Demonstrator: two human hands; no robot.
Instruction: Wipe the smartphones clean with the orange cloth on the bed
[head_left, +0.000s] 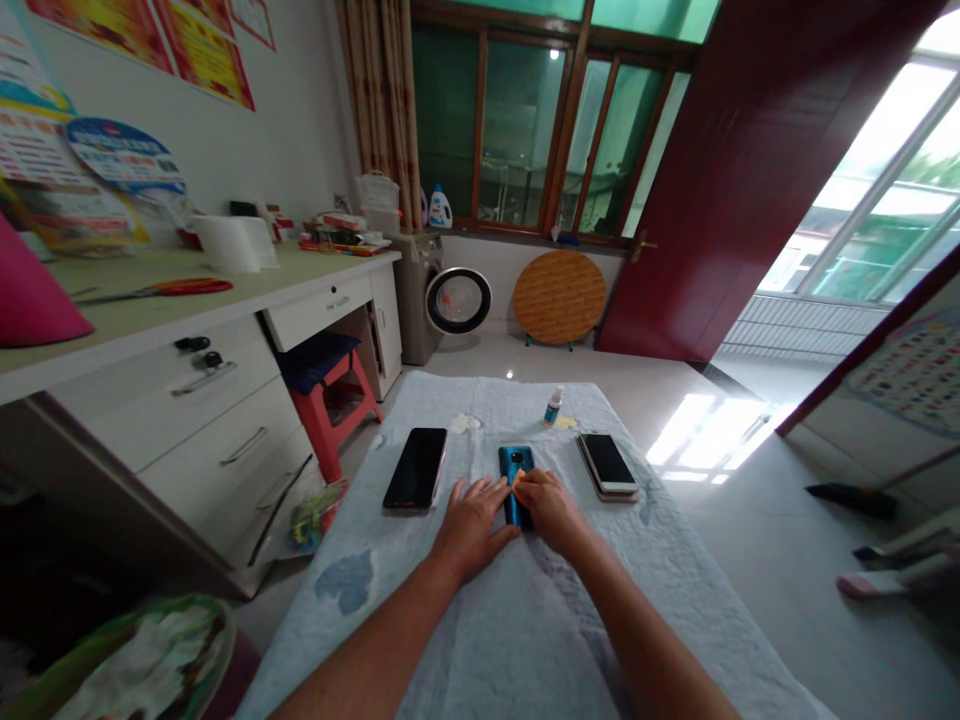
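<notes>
A blue phone [514, 458] lies face down on the cloth-covered table, its dark square camera block at the far end. My left hand [470, 530] rests flat with fingers spread, fingertips and thumb at the phone's left edge. Pressed together, the fingers of my right hand [550, 508] hold a small orange cloth [519, 479] against the phone's back. Part of the phone is hidden under my hands. A black-screened phone [417, 468] lies to the left. To the right sits a white-framed phone [609, 462] on top of another flat item. Behind stands a small spray bottle [553, 408].
The table wears a pale blue cloth [480, 640]. On the left is a desk [300, 290] with drawers, scissors [172, 288] and paper rolls [229, 243]. A red stool [337, 405] stands beneath it. Farther back are a washing machine [420, 300] with its door open and a round wooden tabletop [559, 297].
</notes>
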